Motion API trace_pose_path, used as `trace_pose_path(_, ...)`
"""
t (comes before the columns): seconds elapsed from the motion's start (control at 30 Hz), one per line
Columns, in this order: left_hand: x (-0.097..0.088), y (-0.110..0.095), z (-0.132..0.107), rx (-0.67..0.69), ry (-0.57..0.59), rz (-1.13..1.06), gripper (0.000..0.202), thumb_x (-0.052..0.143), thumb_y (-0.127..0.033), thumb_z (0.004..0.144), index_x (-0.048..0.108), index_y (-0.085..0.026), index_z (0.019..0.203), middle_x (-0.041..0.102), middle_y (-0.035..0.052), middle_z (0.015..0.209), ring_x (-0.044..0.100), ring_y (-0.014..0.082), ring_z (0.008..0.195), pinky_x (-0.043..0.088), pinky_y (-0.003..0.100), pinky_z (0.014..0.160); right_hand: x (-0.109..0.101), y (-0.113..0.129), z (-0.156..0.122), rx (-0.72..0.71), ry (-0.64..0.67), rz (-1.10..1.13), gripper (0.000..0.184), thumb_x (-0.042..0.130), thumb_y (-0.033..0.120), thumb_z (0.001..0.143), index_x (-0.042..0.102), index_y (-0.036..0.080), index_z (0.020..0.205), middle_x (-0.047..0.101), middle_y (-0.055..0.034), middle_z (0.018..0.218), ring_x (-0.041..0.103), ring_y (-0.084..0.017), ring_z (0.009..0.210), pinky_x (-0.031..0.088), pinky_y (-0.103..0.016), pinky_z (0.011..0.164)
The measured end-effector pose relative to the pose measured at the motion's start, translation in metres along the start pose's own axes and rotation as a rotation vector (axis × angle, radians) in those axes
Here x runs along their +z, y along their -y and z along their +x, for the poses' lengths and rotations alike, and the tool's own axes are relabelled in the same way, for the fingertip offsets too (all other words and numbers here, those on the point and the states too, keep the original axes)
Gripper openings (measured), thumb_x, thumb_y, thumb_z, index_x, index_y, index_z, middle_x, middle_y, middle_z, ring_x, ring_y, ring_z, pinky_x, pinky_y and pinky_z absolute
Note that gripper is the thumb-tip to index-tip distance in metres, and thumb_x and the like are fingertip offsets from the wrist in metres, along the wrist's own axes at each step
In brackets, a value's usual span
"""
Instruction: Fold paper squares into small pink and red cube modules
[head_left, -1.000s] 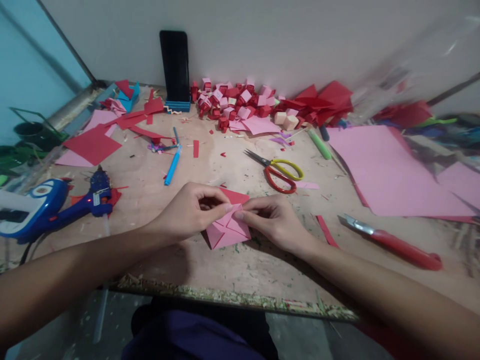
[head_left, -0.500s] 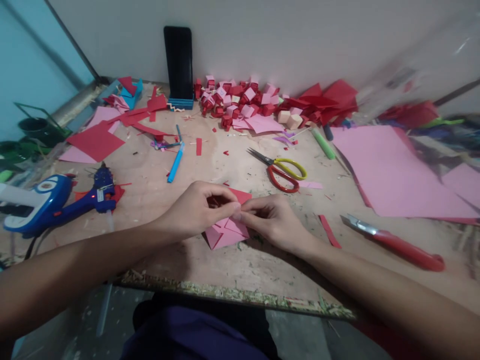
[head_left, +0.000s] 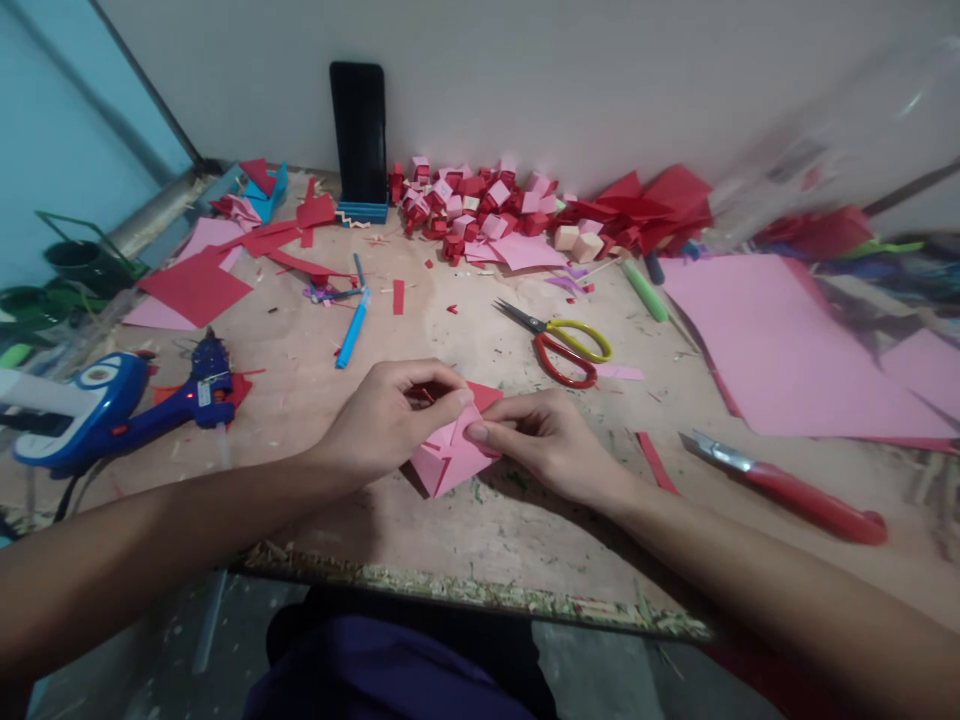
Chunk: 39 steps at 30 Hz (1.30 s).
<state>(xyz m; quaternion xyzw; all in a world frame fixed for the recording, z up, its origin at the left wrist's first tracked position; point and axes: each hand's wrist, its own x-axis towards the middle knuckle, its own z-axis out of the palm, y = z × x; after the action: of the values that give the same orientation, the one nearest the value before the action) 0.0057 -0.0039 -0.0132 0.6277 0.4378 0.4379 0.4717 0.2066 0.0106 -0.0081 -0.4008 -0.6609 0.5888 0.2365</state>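
Note:
A folded piece of pink and red paper [head_left: 459, 462] is between my two hands, just above the worktop near its front edge. Thumb and fingers of my left hand [head_left: 401, 410] pinch its upper left part. My right hand [head_left: 551, 440] grips the right side, thumb on the pink face. Folded flaps and creases show on the pink side, and a red corner sticks out behind the fingers. Beyond my right hand lie scissors [head_left: 541, 325] with one yellow and one red handle loop, blades slightly apart.
On the right are a red-handled utility knife [head_left: 810, 497] and large pink sheets [head_left: 795, 340]. A blue glue gun [head_left: 176, 400] lies left. Behind stand a phone [head_left: 358, 135] and a heap of pink and red paper cubes [head_left: 487, 200]. A blue pen [head_left: 352, 330] lies mid-table.
The folded paper has turned slightly, and its pink front flap shows more. My hands have drawn slightly apart at the fingertips, both still holding the paper.

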Motion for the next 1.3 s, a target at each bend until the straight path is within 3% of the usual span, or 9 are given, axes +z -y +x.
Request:
trace_pose_path(0.2,-0.0006,-0.0008,0.0005,-0.025,-0.016,-0.017,0.013,0.067,-0.027,0.089,0.072,-0.016,0.084,0.072,0.0025,0.085,0.066,0.0155,0.081,0.052,0.026,0.074,0.0033,-0.0019,-0.0027,0.005,-0.062,-0.026,0.037,0.071,0.042,0.088,0.067,0.014,0.065,0.051,0.0011,0.053,0.04,-0.009,0.045,0.028,-0.024,0.04)
trace_pose_path(0.4,-0.005,-0.0038,0.0021,-0.189,-0.043,-0.372,0.031,0.076,-0.034,0.084,0.065,-0.019,0.109,0.068,-0.0016,0.079,0.063,0.0114,0.069,0.047,0.021,0.064,0.0034,-0.0021,-0.0021,-0.029,-0.298,0.049,0.033,0.073,0.042,0.086,0.069,0.016,0.067,0.056,-0.0015,0.061,0.045,-0.012,0.055,0.036,-0.026,0.049)
trace_pose_path(0.5,-0.006,-0.0029,0.0015,-0.249,-0.016,-0.426,0.028,0.077,-0.034,0.083,0.068,-0.016,0.103,0.07,0.0007,0.08,0.063,0.0123,0.07,0.047,0.022,0.065,0.0023,-0.0021,-0.001,-0.059,-0.359,0.086,0.029,0.073,0.039,0.085,0.07,0.016,0.067,0.058,-0.0019,0.063,0.046,-0.013,0.058,0.038,-0.027,0.053)
trace_pose_path(0.67,-0.005,-0.0017,0.0012,-0.251,-0.022,-0.272,0.027,0.078,-0.038,0.08,0.07,-0.013,0.077,0.07,0.0038,0.077,0.062,0.0149,0.071,0.046,0.025,0.065,0.0023,-0.0022,-0.0016,-0.042,-0.313,0.103,0.026,0.074,0.035,0.084,0.072,0.016,0.067,0.058,-0.001,0.063,0.046,-0.012,0.059,0.036,-0.026,0.054)
trace_pose_path(0.9,-0.0034,-0.0051,0.0011,-0.218,-0.011,-0.119,0.018,0.073,-0.031,0.082,0.075,-0.013,0.083,0.072,0.0041,0.076,0.064,0.0154,0.069,0.048,0.025,0.062,0.0008,-0.0003,-0.0037,0.019,-0.168,0.118,0.029,0.076,0.041,0.084,0.075,0.013,0.074,0.06,-0.0017,0.063,0.048,-0.011,0.055,0.037,-0.025,0.05)
trace_pose_path(1.07,-0.0027,-0.007,-0.0003,-0.161,-0.003,-0.03,0.015,0.071,-0.028,0.083,0.074,-0.014,0.08,0.072,0.003,0.073,0.063,0.0143,0.067,0.049,0.023,0.059,0.0006,-0.0005,-0.0033,0.043,-0.184,0.098,0.03,0.075,0.041,0.083,0.073,0.013,0.07,0.052,0.0006,0.056,0.043,-0.01,0.05,0.032,-0.024,0.044)
trace_pose_path(1.3,-0.0023,-0.0083,-0.0016,-0.126,-0.003,0.01,0.011,0.071,-0.025,0.082,0.075,-0.014,0.082,0.073,0.0043,0.078,0.067,0.0157,0.069,0.054,0.025,0.06,0.0013,-0.0016,-0.002,0.032,-0.206,0.078,0.031,0.077,0.041,0.081,0.074,0.012,0.07,0.054,-0.0002,0.058,0.043,-0.01,0.053,0.035,-0.024,0.046)
